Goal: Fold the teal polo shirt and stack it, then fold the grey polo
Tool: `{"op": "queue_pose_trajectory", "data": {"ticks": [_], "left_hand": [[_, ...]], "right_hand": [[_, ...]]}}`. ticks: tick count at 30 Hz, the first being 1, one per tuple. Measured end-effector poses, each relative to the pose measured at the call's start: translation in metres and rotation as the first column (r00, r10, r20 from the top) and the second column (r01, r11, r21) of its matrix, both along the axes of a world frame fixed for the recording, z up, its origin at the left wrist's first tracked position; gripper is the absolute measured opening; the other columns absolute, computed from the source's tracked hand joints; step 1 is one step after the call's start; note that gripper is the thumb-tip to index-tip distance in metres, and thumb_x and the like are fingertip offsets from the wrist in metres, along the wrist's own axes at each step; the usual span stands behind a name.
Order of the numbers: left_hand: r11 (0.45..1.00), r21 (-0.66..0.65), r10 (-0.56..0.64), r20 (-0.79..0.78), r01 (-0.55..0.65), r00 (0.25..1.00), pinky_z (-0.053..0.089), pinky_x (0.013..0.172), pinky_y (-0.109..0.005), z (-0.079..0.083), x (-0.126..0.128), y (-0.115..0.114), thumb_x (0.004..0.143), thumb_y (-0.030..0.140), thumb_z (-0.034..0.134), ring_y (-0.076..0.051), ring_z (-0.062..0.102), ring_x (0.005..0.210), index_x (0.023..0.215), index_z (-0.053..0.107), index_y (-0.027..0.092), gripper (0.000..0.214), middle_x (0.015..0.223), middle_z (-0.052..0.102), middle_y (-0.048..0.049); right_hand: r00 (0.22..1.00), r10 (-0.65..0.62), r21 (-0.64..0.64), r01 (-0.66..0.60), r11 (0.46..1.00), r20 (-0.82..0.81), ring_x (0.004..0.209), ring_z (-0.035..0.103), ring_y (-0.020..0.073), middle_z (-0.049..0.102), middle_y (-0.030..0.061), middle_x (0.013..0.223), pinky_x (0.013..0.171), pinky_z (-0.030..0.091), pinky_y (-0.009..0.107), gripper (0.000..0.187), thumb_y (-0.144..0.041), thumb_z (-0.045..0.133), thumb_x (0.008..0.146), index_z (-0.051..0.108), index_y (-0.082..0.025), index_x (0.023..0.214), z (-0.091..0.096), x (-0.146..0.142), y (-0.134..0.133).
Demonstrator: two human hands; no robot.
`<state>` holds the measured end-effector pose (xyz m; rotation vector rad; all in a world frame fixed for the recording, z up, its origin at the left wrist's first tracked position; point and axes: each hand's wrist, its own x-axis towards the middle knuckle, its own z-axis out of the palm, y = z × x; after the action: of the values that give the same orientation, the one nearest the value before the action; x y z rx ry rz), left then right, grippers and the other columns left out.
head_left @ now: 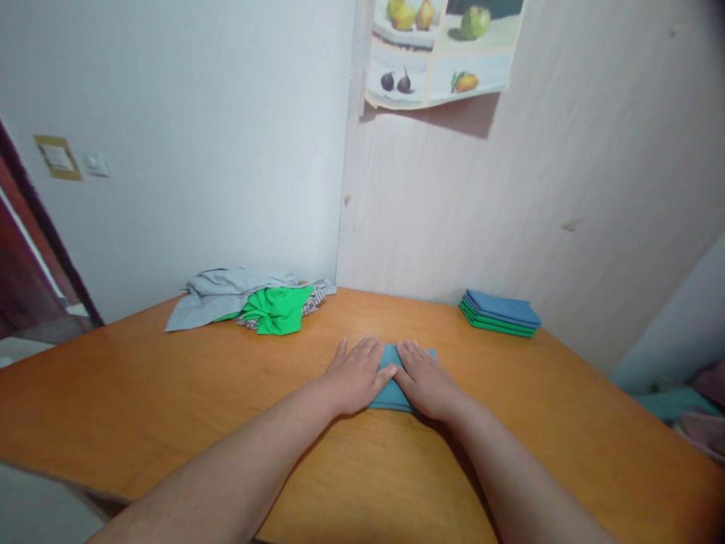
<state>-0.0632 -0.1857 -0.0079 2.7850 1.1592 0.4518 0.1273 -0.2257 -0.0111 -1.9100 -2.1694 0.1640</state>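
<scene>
A folded blue cloth (390, 397) lies on the wooden table in front of me, much of it covered by my hands. My left hand (356, 375) rests flat on its left part, fingers stretched out. On the right part lies my right hand (426, 380), also flat with fingers extended. The two thumbs come together over the middle of the cloth. Both palms press down, and neither hand grips anything.
At the back left is a loose heap of grey fabric (226, 295) and green fabric (280, 310). A neat stack of folded blue and green cloths (501, 311) stands at the back right. Walls border the table (226, 370) behind; a fruit poster (442, 53) hangs above.
</scene>
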Motion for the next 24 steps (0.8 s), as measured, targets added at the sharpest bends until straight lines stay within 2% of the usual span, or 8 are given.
{"op": "queue_pose_trajectory", "data": {"ticks": [3,6,9,12,14,17,21,24], "left_hand": [[1.0,0.008,-0.008,-0.015,0.008,1.0,0.015,0.117,-0.063,0.006,0.0,0.001,0.1,0.064,0.019,-0.031,0.027,0.148,0.15,0.038,0.015,0.072,0.158,0.035,-0.0175],[1.0,0.01,-0.015,-0.03,0.015,0.999,0.013,0.117,-0.064,0.018,0.003,0.004,0.098,0.067,0.023,-0.033,0.031,0.146,0.148,0.04,0.016,0.074,0.156,0.038,-0.0189],[0.999,0.037,-0.007,-0.036,0.009,0.999,0.012,0.117,-0.063,0.033,0.012,0.007,0.098,0.067,0.023,-0.034,0.031,0.146,0.147,0.041,0.014,0.075,0.155,0.038,-0.02],[0.997,0.072,-0.018,-0.037,0.021,0.999,0.014,0.118,-0.057,0.041,0.027,0.011,0.1,0.064,0.022,-0.033,0.029,0.147,0.148,0.041,0.012,0.073,0.156,0.038,-0.0201],[0.995,0.089,-0.032,-0.037,0.035,0.999,0.017,0.118,-0.054,0.04,0.037,0.013,0.1,0.062,0.022,-0.032,0.029,0.147,0.147,0.042,0.01,0.072,0.155,0.039,-0.0205],[0.995,0.093,-0.04,-0.053,0.045,0.998,0.021,0.116,-0.051,0.029,0.045,0.013,0.1,0.062,0.021,-0.033,0.033,0.145,0.144,0.045,0.009,0.073,0.153,0.041,-0.0223],[0.996,0.09,-0.01,-0.092,0.019,0.996,0.024,0.115,-0.049,0.015,0.045,0.008,0.098,0.069,0.021,-0.033,0.036,0.143,0.144,0.046,0.01,0.079,0.152,0.042,-0.0224],[0.994,0.109,0.01,-0.113,0.002,0.994,0.023,0.116,-0.046,0.009,0.044,0.006,0.097,0.07,0.018,-0.032,0.036,0.144,0.145,0.046,0.01,0.082,0.153,0.042,-0.0205]], "right_hand": [[0.99,0.004,0.082,0.008,0.997,-0.139,0.148,0.028,0.025,0.034,0.0135,0.158,0.122,0.022,0.042,0.075,-0.059,0.023,0.098,0.04,-0.008,0.151,-0.001,0.012,0.002],[0.947,-0.07,0.205,0.14,0.969,-0.314,0.144,0.037,0.0227,0.045,0.0095,0.152,0.12,0.028,0.041,0.072,-0.059,0.02,0.098,0.049,-0.014,0.147,0.001,0.033,0.005],[0.893,-0.173,0.25,0.296,0.922,-0.416,0.137,0.047,0.026,0.056,0.0106,0.143,0.115,0.035,0.044,0.073,-0.06,0.016,0.098,0.059,-0.017,0.138,0.004,0.051,0.007],[0.87,-0.234,0.234,0.36,0.903,-0.434,0.123,0.059,0.0302,0.068,0.0138,0.127,0.103,0.045,0.043,0.074,-0.061,0.015,0.097,0.071,-0.018,0.119,0.005,0.06,0.009],[0.866,-0.257,0.228,0.379,0.897,-0.429,0.112,0.065,0.0305,0.072,0.0143,0.116,0.096,0.049,0.041,0.074,-0.06,0.015,0.097,0.074,-0.018,0.108,0.005,0.062,0.01],[0.853,-0.28,0.228,0.408,0.884,-0.442,0.106,0.066,0.0297,0.074,0.014,0.11,0.091,0.048,0.038,0.072,-0.058,0.015,0.098,0.075,-0.019,0.101,0.003,0.065,0.012],[0.828,-0.296,0.225,0.44,0.869,-0.476,0.098,0.067,0.0285,0.075,0.014,0.101,0.085,0.047,0.035,0.069,-0.057,0.017,0.098,0.075,-0.019,0.092,0.001,0.065,0.013],[0.815,-0.295,0.234,0.454,0.859,-0.498,0.088,0.066,0.026,0.074,0.0131,0.091,0.077,0.045,0.032,0.065,-0.055,0.021,0.098,0.073,-0.018,0.083,0.001,0.063,0.013]]}}
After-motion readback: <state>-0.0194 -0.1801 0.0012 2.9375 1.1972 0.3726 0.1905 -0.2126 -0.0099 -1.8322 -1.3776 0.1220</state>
